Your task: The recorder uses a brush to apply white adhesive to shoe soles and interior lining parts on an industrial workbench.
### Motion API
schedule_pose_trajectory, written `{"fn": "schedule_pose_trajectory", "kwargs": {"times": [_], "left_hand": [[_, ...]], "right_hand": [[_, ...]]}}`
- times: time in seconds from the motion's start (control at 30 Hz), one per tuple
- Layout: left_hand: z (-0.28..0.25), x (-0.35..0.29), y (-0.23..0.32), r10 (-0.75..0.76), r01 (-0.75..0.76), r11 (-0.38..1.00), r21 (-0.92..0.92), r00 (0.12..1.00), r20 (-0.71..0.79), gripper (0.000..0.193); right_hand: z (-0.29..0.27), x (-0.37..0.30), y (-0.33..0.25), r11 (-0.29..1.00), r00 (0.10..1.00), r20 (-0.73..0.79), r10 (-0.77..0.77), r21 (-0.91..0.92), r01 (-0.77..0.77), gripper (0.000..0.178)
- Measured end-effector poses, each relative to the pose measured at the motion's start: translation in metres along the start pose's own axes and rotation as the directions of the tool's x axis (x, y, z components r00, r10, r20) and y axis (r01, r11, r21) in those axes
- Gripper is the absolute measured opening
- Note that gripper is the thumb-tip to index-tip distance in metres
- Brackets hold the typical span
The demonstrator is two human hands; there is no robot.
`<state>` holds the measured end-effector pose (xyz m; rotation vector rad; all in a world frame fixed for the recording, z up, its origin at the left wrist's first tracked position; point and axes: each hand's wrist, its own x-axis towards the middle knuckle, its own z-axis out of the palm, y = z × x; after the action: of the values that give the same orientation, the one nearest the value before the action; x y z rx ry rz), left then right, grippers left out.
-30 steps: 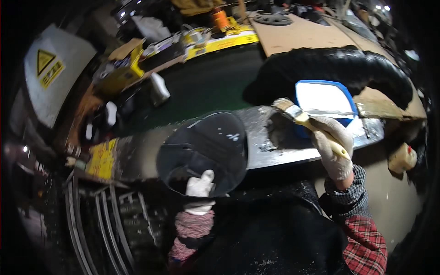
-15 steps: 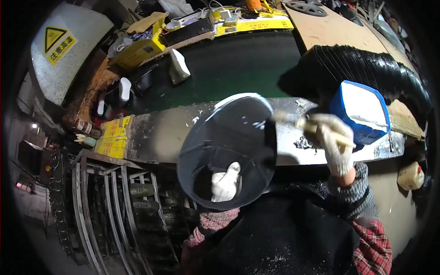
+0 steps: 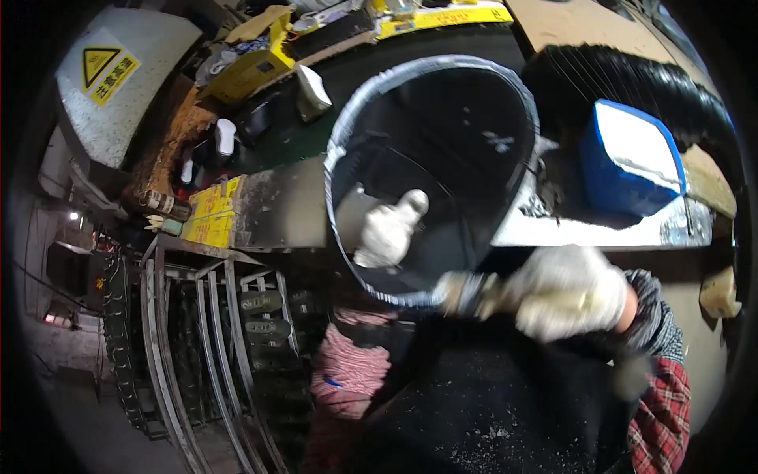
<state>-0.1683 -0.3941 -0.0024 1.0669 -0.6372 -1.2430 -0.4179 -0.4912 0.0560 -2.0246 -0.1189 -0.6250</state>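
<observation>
A black, flexible, wide-mouthed piece (image 3: pixel 466 150) is held up over the bench's near edge. White coating runs round its rim, with white smears on the inner wall at right. My left hand (image 3: pixel 388 231), in a white glove, shows inside it, closed and apparently gripping its lower part; some fingers are hidden. The left sleeve comes up from below, under the rim. My right hand (image 3: pixel 572 292), gloved and blurred by motion, is closed round a paintbrush (image 3: pixel 464 295). Its bristles meet the rim at the lower right. Right of the piece stands a blue container (image 3: pixel 624 186) of white paste.
A ribbed black hose (image 3: pixel 624 87) lies behind the container. Shoes (image 3: pixel 313 93) sit on the dark green surface at back left, near a yellow box (image 3: pixel 249 75). A metal rack (image 3: pixel 162 316) with shoe-shaped pieces stands below left. A pale jug (image 3: pixel 720 294) is at far right.
The black piece has risen, its opening turned more toward me, and white now shows along much more of its rim. My right hand brought the brush down from the far right rim to the near one.
</observation>
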Motion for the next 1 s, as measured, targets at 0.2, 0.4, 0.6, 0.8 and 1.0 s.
{"fn": "schedule_pose_trajectory", "kwargs": {"times": [0.2, 0.4, 0.6, 0.8, 1.0], "left_hand": [[0.011, 0.008, 0.003, 0.051, -0.059, 0.953, 0.297, 0.998, 0.033, 0.034], [0.054, -0.017, -0.006, -0.006, 0.008, 0.977, -0.211, 1.0, 0.013, 0.033], [0.05, -0.024, -0.032, 0.073, -0.072, 0.997, 0.029, 0.997, -0.035, 0.03], [0.052, -0.022, -0.063, 0.345, -0.412, 0.898, 0.158, 0.879, 0.33, 0.024], [0.101, -0.021, -0.036, 0.224, -0.222, 0.974, -0.044, 0.973, 0.061, 0.024]], "right_hand": [[0.001, -0.059, -0.015, 0.971, 0.828, -0.535, 0.169, -0.053, -0.232, 0.035], [-0.055, -0.057, 0.011, 0.869, 0.7, -0.714, -0.026, -0.363, -0.337, 0.023], [-0.042, -0.08, 0.01, 0.838, 0.895, -0.443, -0.046, -0.505, -0.207, 0.025], [-0.023, -0.081, -0.01, 0.976, 0.93, -0.317, -0.184, -0.171, 0.135, 0.036], [-0.041, 0.005, 0.003, 0.947, 0.961, -0.265, -0.084, -0.323, -0.006, 0.032]]}}
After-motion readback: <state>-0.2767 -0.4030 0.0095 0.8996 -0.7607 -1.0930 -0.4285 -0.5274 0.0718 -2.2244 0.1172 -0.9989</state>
